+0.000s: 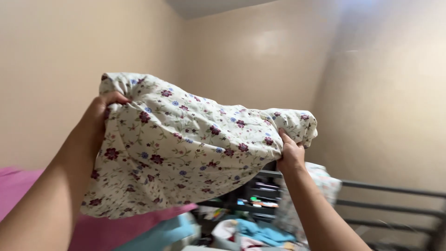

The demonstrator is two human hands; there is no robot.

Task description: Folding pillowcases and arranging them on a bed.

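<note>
At the far left, a pink sheet [18,186] covered the bed, running under the raised arms and showing again as a pink fold below the pillow. The left hand [100,114] was lifted high, its grip closed around the upper left end of a floral pillow [186,139], fingers curled over the top edge and bunching the cloth there. The pillow, in a cream case printed with small maroon and blue flowers, was held up in the air in front of the beige wall [55,56], well above the bed, tilted so that its left end stood higher than its right. Its lower edge hung loose down toward the pink sheet. The right hand [290,153] pinched the right end of the pillow from below, thumb and fingers pressed into the fabric where the case gathered into a knot of folds. Below and between the arms lay a blurred heap of clothes [260,232] in teal and white, with dark shelves [260,193] behind it holding small, indistinct items. To the right ran a grey metal bed rail [390,190], set against the bare wall.
</note>
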